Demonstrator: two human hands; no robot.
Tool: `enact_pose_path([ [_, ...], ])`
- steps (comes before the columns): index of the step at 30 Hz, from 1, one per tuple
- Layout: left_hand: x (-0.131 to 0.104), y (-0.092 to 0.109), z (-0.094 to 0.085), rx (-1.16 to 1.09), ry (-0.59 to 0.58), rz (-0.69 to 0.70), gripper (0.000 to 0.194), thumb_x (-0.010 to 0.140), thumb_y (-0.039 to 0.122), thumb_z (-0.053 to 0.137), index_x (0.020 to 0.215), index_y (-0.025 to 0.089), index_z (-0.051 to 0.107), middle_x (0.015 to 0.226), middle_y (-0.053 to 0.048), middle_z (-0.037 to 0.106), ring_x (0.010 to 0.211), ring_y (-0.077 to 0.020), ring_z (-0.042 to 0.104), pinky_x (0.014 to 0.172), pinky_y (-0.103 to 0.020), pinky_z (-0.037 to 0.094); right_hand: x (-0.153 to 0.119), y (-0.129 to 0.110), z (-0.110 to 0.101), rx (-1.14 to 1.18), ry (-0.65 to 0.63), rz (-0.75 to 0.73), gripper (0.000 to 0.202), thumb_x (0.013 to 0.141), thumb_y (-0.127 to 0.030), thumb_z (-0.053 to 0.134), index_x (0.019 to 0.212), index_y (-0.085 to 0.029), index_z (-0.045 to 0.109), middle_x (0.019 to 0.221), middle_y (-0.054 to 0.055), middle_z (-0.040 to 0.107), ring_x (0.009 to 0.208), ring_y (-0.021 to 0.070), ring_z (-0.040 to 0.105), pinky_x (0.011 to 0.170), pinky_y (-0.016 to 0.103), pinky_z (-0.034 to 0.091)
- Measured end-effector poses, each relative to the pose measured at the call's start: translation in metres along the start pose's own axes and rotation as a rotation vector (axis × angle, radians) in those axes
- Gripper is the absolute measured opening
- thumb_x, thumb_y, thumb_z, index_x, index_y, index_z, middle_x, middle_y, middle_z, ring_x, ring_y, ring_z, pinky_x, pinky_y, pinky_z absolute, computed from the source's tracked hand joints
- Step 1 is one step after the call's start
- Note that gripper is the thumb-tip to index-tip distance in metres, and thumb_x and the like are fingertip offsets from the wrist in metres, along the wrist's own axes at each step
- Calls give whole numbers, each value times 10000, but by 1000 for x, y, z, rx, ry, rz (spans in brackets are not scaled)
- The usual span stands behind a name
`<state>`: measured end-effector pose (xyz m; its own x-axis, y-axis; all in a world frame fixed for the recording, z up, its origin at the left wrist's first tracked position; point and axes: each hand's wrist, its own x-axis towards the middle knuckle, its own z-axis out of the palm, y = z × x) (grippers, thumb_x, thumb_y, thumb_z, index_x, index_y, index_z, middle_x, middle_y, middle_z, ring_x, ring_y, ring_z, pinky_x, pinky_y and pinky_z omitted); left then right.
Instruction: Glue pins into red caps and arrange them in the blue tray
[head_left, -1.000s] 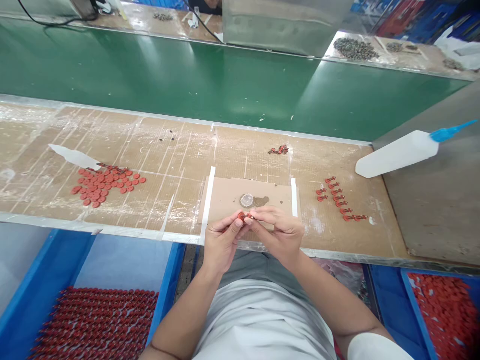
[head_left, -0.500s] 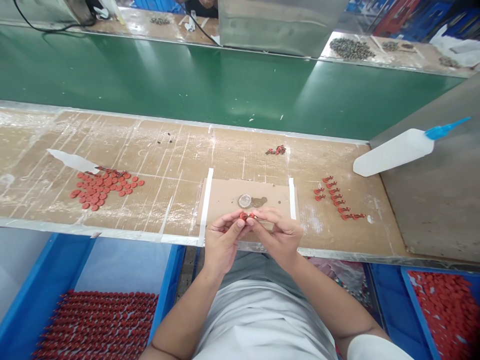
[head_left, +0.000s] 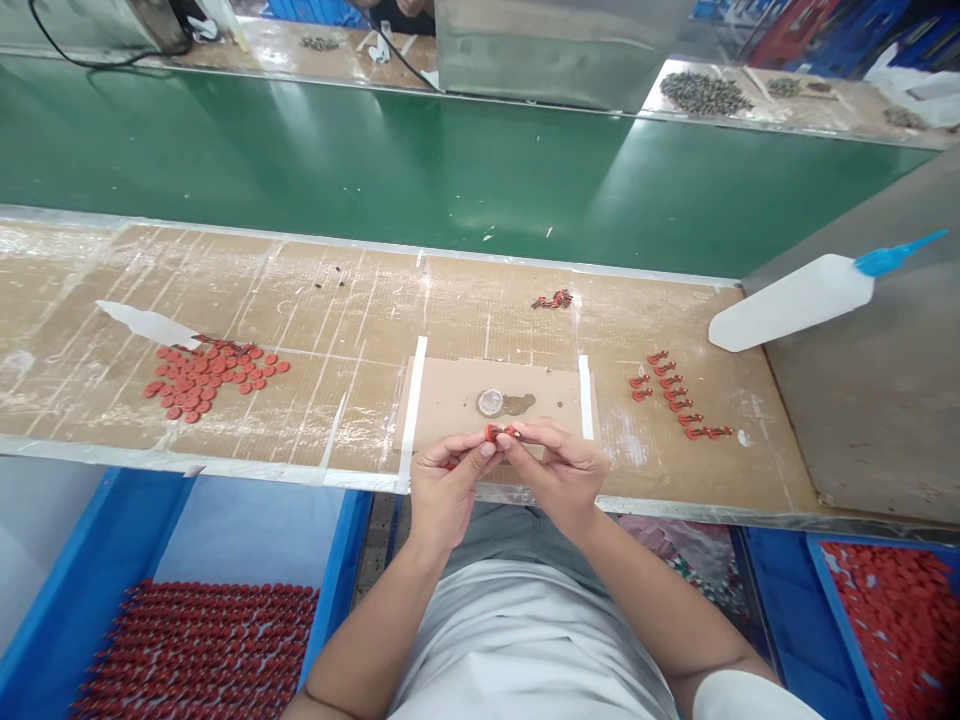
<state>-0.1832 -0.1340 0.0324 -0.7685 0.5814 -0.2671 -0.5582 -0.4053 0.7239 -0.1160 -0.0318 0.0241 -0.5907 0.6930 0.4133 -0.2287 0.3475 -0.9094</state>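
Both hands meet at the near edge of the bench: the left hand (head_left: 444,487) and right hand (head_left: 559,470) are pinched fingertip to fingertip on one small red part (head_left: 493,432), held up in front of the chest, likely so the tiny piece sits close under the eyes. Whether it is one piece or two being pressed together is too small to tell. Just beyond the part lies the cardboard pad (head_left: 465,395), taped down by white strips at both sides, with a round clear blob and a dark smear (head_left: 504,403) on it. Right of the pad, a tidy row of red pieces with stems (head_left: 673,395) lies laid out apart from one another. Left of the pad sits a loose heap of red discs (head_left: 206,375). Farther right of the pad, a white squeeze bottle with a blue nozzle (head_left: 802,300) lies on its side. Beyond the pad runs the green conveyor belt (head_left: 390,170).
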Motion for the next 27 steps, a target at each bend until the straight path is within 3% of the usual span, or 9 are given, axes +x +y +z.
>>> enact_pose_path([
  [5, 1, -2, 0, 35, 20, 30, 135, 680, 111, 753, 776, 207, 745, 840, -24, 756, 839, -144, 706, 774, -244, 583, -2, 2, 2, 31, 64, 17, 297, 689, -96, 745, 915, -287, 722, 861, 6, 738, 777, 178, 691, 716, 347, 585],
  [13, 2, -7, -4, 93, 18, 80, 142, 667, 120, 762, 780, 205, 750, 845, -33, 754, 843, -157, 703, 764, -261, 589, -7, 8, 1, 85, 65, 95, 248, 692, -119, 749, 889, -267, 719, 844, 13, 738, 768, 178, 693, 713, 345, 588],
  [27, 1, -6, 1, 64, 71, -6, 177, 641, 167, 789, 808, 194, 738, 853, -43, 759, 821, -166, 708, 806, -297, 572, -6, -1, 8, 173, 98, 218, 185, 731, -193, 732, 904, -252, 707, 847, 14, 697, 809, 157, 653, 787, 343, 548],
])
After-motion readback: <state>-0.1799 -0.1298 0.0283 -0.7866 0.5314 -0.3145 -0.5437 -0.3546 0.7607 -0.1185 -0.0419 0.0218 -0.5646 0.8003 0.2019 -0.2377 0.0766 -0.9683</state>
